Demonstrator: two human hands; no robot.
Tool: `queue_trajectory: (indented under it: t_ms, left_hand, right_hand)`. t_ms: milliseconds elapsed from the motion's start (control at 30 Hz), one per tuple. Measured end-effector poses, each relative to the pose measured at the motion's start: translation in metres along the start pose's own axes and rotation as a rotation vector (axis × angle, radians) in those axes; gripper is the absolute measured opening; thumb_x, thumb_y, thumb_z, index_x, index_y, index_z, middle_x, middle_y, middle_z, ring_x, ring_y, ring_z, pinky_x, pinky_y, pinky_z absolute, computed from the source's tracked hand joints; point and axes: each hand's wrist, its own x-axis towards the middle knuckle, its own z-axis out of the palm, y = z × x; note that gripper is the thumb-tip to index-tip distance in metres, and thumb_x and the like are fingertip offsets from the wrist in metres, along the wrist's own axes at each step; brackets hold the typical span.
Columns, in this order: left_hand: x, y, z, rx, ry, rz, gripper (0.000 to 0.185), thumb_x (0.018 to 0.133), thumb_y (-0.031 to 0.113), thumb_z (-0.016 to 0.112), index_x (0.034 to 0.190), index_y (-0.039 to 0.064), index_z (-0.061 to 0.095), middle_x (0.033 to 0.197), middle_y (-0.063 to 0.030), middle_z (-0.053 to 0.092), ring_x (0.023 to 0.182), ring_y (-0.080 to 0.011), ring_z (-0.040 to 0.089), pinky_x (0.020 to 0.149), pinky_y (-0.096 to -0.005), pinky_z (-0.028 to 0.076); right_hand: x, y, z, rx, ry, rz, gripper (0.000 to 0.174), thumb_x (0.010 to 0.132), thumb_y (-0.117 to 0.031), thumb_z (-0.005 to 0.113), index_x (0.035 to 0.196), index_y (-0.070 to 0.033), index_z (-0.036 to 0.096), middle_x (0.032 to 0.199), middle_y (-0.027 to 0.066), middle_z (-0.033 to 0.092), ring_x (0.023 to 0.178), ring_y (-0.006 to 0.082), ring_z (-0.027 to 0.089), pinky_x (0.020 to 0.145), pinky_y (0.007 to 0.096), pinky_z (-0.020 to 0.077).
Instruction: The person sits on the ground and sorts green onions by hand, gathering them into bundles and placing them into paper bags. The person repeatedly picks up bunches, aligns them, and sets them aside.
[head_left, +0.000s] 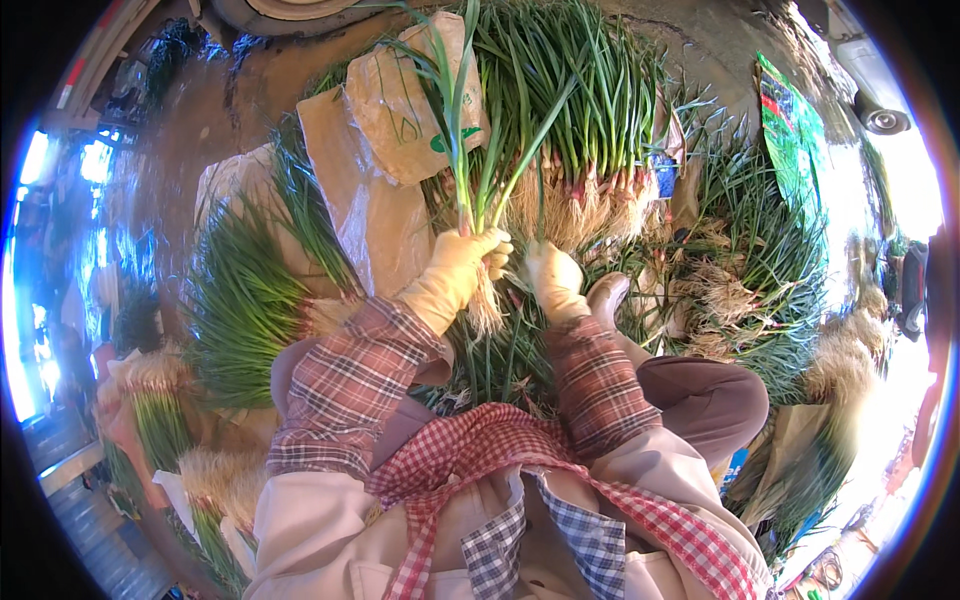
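Note:
My left hand (457, 270), in a pale yellow rubber glove, grips a few long green onions (463, 187) just above their roots, leaves pointing away from me and pale roots hanging below the fist. Close to its right, my right hand (555, 274), gloved alike, has its fingers curled near a thin green leaf and some roots; whether it grips them is unclear. Beyond both hands lies a large pile of green onions (592, 97) with reddish bases and straw-coloured roots towards me. More loose green onions (510, 345) lie below my hands, between my legs.
Brown paper sacks (375, 217) lie ahead on the left, beside a fanned heap of green onions (247, 307). Tangled onions with roots (720, 292) spread at right. My boot (609, 292) is near my right hand. A vehicle wheel (300, 9) stands at the top edge.

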Motion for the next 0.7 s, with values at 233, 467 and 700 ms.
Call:
queue_trajectory:
  t_ms: [233, 467, 700]
  left_hand:
    - [-0.033, 0.055, -0.001, -0.152, -0.283, 0.458, 0.034, 0.090, 0.023, 0.061, 0.115, 0.000, 0.059, 0.087, -0.0007, 0.063, 0.068, -0.0076, 0.058, 0.058, -0.0223, 0.051]
    - [-0.028, 0.063, 0.009, -0.286, -0.291, 0.473, 0.046, 0.091, 0.023, 0.061, 0.127, -0.002, 0.049, 0.079, 0.0018, 0.054, 0.072, -0.0112, 0.055, 0.065, -0.0321, 0.052]
    - [-0.001, 0.028, 0.011, -0.225, -0.390, 0.160, 0.034, 0.091, 0.019, 0.059, 0.118, -0.001, 0.058, 0.084, -0.0023, 0.065, 0.070, -0.0132, 0.061, 0.066, -0.0329, 0.054]
  right_hand:
    - [0.025, 0.082, -0.046, -0.656, -0.226, 0.041, 0.037, 0.091, -0.024, 0.055, 0.124, -0.008, 0.053, 0.123, 0.0115, 0.057, 0.110, 0.0214, 0.057, 0.088, 0.0334, 0.0469]
    - [0.111, 0.064, -0.115, -0.249, 0.339, 0.325, 0.026, 0.083, -0.026, 0.068, 0.107, -0.014, 0.067, 0.091, 0.0152, 0.064, 0.082, 0.0219, 0.066, 0.067, 0.0319, 0.0543]
    - [0.047, 0.006, -0.076, 0.997, 0.338, -0.058, 0.020, 0.088, -0.007, 0.061, 0.106, 0.001, 0.058, 0.088, 0.0063, 0.064, 0.071, 0.0109, 0.060, 0.061, 0.0224, 0.0503]
